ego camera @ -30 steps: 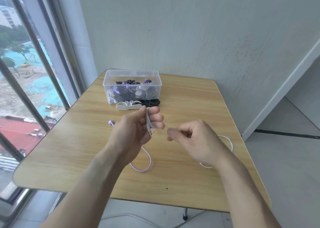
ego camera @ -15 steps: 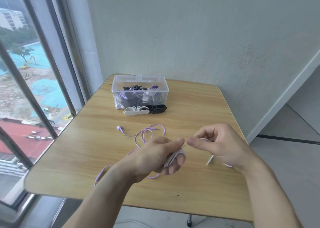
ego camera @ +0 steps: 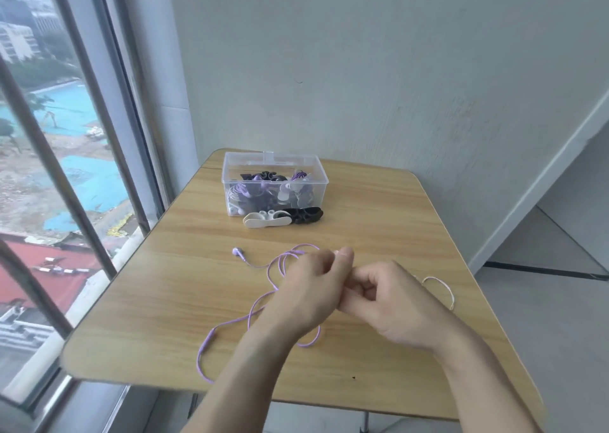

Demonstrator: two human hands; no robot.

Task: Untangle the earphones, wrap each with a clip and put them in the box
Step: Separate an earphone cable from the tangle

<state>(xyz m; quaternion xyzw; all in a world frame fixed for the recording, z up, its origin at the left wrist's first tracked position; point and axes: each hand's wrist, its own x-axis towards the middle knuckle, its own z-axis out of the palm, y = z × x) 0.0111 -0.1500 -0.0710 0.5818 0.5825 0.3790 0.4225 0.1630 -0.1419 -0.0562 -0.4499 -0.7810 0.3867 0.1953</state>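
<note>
The two hands met above the middle of the table, fingers against fingers. The left hand (ego camera: 308, 296) had its fingers curled, the thumb tip raised at the top, and the purple earphone cable (ego camera: 263, 301) ran in under its palm; it seemed to be holding the cable, though the exact pinch was hidden behind the hand. The right hand (ego camera: 392, 304) was curled too, its fingertips tucked in against the left hand's fingers, and I could not tell what, if anything, it had hold of there.

From under the left hand the purple cable spread over the wooden table (ego camera: 379, 215): a loop rose toward the far side, one strand led off left to a purple earbud (ego camera: 236, 251) lying on the wood, and a longer run swept down toward the near edge and curved back beneath the left wrist. To the right of the right hand a pale, whitish cable (ego camera: 441, 286) lay in a loop on the tabletop.

Farther back, near the wall, stood the clear plastic box (ego camera: 227, 182), open at the top, with purple, black and white bundles inside. Just in front of it, touching or nearly so, lay a white clip (ego camera: 267, 219) and a black clip (ego camera: 306, 214), side by side. A window ran along the left
</note>
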